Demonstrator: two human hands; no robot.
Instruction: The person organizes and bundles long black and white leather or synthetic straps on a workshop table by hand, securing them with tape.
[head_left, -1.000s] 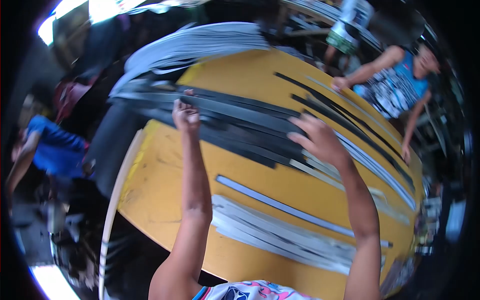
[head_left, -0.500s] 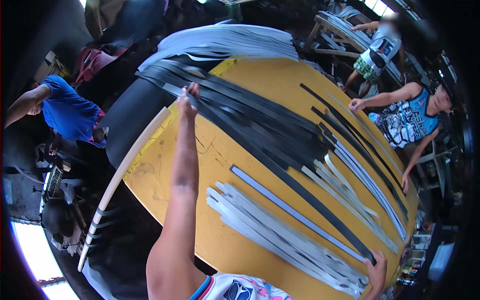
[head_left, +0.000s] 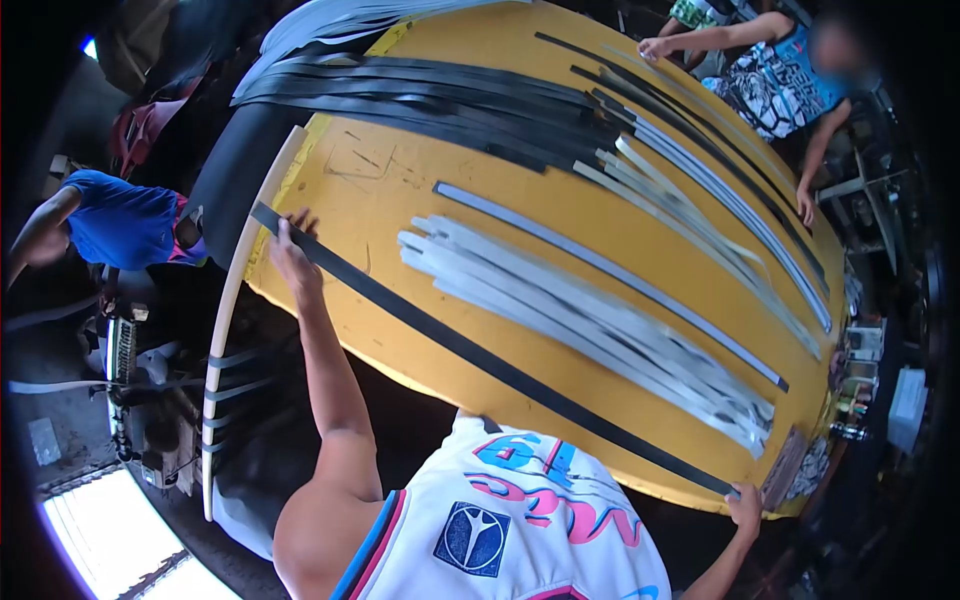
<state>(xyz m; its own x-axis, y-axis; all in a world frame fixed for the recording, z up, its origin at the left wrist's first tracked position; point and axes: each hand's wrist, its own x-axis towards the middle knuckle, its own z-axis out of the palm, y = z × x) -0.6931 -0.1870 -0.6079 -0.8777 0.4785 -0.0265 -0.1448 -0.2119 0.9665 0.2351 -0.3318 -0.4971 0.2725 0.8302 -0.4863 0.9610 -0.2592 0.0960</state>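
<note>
A long black strip runs along the near edge of the yellow table. My left hand has hold of its upper left end, with some fingers raised. At the lower right end, my right hand is closed on the strip. Beyond the strip lies a bundle of light grey strips, and past that a single grey strip with dark edges. A pile of black strips lies farther back on the table.
A curved pale pole stands along the table's left end. More light strips lie at the right. One person in blue is at the left; another person reaches over the table's far right side.
The black strip has come away from the pile to the table's near edge, held at both ends. My left hand has moved left and nearer. The view has shifted.
</note>
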